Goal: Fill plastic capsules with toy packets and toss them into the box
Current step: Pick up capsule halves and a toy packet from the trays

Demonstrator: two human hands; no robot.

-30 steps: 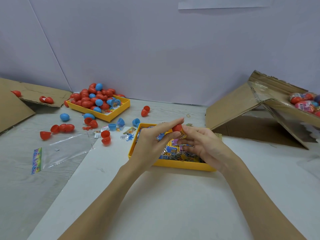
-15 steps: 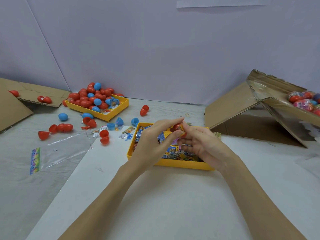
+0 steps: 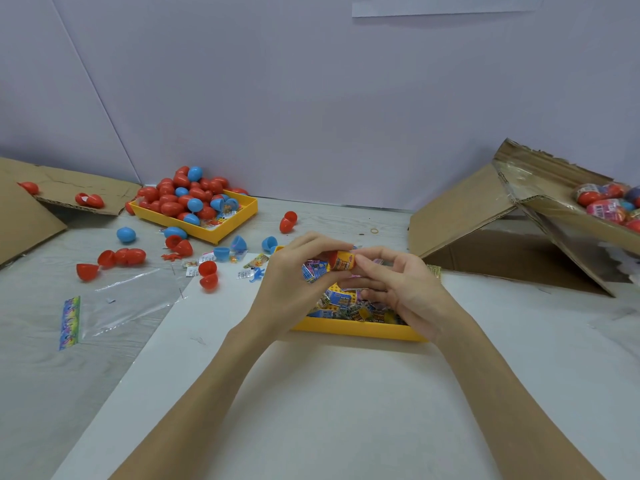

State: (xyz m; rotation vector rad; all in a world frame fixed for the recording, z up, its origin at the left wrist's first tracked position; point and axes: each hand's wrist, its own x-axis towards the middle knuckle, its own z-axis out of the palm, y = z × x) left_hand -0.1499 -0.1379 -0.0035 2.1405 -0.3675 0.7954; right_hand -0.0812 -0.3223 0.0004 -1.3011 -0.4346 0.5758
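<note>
My left hand (image 3: 294, 285) grips a red capsule half (image 3: 333, 259) above the near yellow tray (image 3: 360, 332), which holds several toy packets. An orange toy packet (image 3: 345, 261) sticks out of that half, and my right hand (image 3: 398, 289) pinches its free end between thumb and forefinger. The other capsule half is hidden or not in view. A cardboard box (image 3: 554, 216) lies tilted at the right, with filled capsules (image 3: 609, 206) inside it.
A second yellow tray (image 3: 239, 223) at the back left is heaped with red and blue capsules. Loose capsule halves (image 3: 207, 275), small toys and a clear plastic bag (image 3: 117, 306) are scattered to the left. Flattened cardboard (image 3: 27, 216) lies at the far left.
Both hands have stayed over the near tray. The orange packet now shows between my fingers, pushed partly into the red capsule half.
</note>
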